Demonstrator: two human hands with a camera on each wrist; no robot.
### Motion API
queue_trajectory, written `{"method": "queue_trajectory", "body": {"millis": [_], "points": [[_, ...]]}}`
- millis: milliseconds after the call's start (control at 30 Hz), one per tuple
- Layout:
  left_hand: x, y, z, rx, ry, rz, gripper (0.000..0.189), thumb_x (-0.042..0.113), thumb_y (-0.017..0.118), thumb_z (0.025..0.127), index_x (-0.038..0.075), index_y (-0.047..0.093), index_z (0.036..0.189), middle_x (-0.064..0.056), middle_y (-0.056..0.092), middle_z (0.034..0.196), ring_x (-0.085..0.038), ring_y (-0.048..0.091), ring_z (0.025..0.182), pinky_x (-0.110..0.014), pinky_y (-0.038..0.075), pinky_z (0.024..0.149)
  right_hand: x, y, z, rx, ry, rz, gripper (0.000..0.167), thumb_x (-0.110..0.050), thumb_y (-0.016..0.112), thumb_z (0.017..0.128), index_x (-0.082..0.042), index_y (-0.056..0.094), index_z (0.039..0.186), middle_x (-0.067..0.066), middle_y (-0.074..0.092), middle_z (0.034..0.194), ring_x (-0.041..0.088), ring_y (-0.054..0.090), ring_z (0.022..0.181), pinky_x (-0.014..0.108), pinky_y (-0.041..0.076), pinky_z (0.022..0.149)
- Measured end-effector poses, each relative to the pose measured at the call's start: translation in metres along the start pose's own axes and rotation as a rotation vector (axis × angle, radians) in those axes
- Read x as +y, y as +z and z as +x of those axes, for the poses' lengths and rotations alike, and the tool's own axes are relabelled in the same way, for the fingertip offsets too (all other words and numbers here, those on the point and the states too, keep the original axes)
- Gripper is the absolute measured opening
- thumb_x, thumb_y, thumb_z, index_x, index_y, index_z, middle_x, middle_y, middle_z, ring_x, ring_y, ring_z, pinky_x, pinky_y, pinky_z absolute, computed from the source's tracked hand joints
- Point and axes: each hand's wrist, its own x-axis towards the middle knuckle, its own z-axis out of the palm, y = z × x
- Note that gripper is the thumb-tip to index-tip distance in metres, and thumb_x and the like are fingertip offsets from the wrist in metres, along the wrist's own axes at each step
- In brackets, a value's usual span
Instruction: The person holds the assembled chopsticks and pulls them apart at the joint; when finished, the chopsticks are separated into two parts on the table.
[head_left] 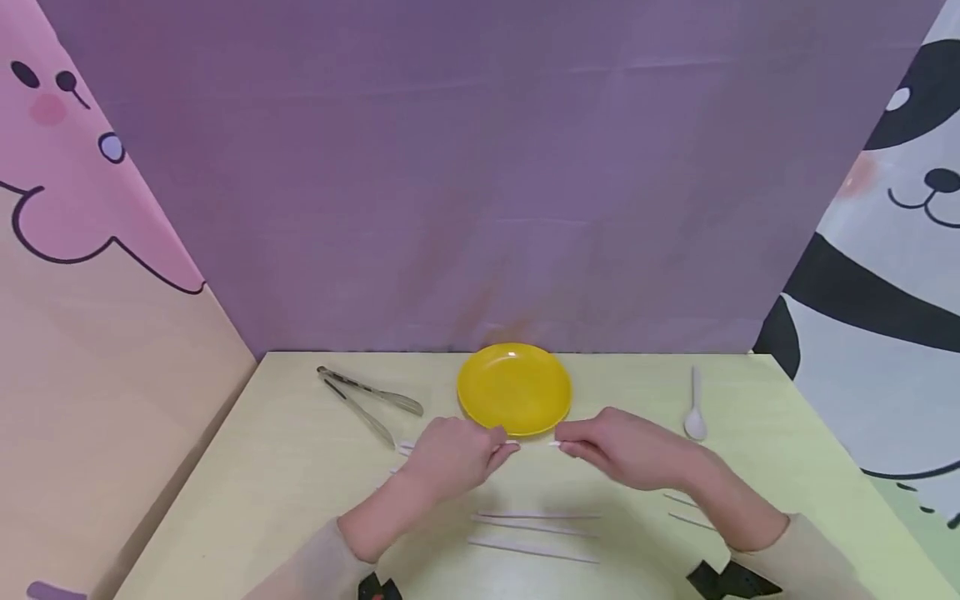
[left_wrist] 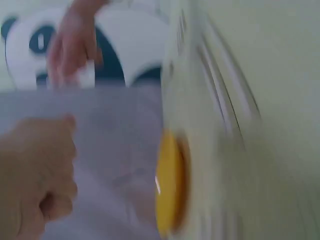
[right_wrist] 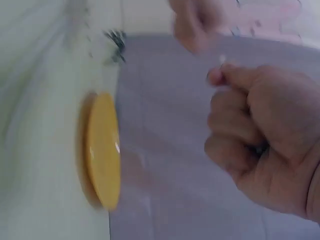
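Observation:
In the head view my left hand (head_left: 452, 460) and right hand (head_left: 628, 450) face each other over the table, just in front of a yellow plate (head_left: 514, 390). The right hand pinches a thin white stick (head_left: 555, 443), of which only a short end pokes out; the curled fingers hide the rest. Another white stick end (head_left: 512, 442) shows between the left thumb and fingers. A gap separates the two ends. Below the hands lie three thin white sticks (head_left: 534, 551), roughly side by side.
Metal tongs (head_left: 375, 396) lie spread at the back left. A white spoon (head_left: 695, 423) rests at the back right. More white sticks lie partly behind the left forearm, and others (head_left: 692, 521) by the right forearm. A purple backdrop (head_left: 480, 183) borders the table's far edge.

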Motion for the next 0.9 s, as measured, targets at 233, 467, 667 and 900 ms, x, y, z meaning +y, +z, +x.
{"method": "queue_trajectory", "body": {"millis": [233,467,667,900], "points": [[-0.064,-0.005,-0.068,-0.030,-0.203,-0.129,0.046,0.034,0.070,0.102,0.022,0.045,0.065,0.014,0.037,0.053,-0.001,0.035,0.049,-0.021,0.028,0.047,0.020,-0.046,-0.057,0.155,0.103,-0.027,0.033,-0.006,0.059,0.108,-0.030,0.049,0.088,-0.023,0.025,0.077,-0.009,0.020,0.062,0.022,0.036,0.059],[-0.074,-0.009,-0.077,-0.020,-0.187,-0.182,0.046,0.031,0.072,0.101,0.022,0.043,0.066,0.016,0.032,0.056,0.001,0.032,0.053,-0.019,0.027,0.050,0.028,-0.044,-0.073,0.144,0.128,-0.031,0.032,-0.008,0.060,0.108,-0.031,0.050,0.088,-0.022,0.025,0.075,-0.010,0.021,0.063,0.019,0.035,0.057],[-0.075,-0.013,-0.077,-0.053,-0.136,-0.231,0.034,0.022,0.068,0.102,0.022,0.050,0.073,0.016,0.033,0.062,0.001,0.032,0.057,-0.018,0.029,0.053,0.035,-0.039,-0.084,0.158,0.146,-0.066,0.031,-0.006,0.063,0.106,-0.034,0.057,0.093,-0.027,0.029,0.075,-0.011,0.026,0.062,0.019,0.036,0.060],[-0.078,-0.019,-0.082,-0.021,-0.096,-0.270,0.014,0.007,0.061,0.101,0.015,0.072,0.105,0.009,0.070,0.088,0.000,0.054,0.069,-0.022,0.050,0.063,0.041,-0.039,-0.102,0.176,0.178,-0.075,0.033,-0.005,0.066,0.104,-0.036,0.062,0.095,-0.024,0.030,0.069,-0.010,0.030,0.062,0.019,0.038,0.063]]}}
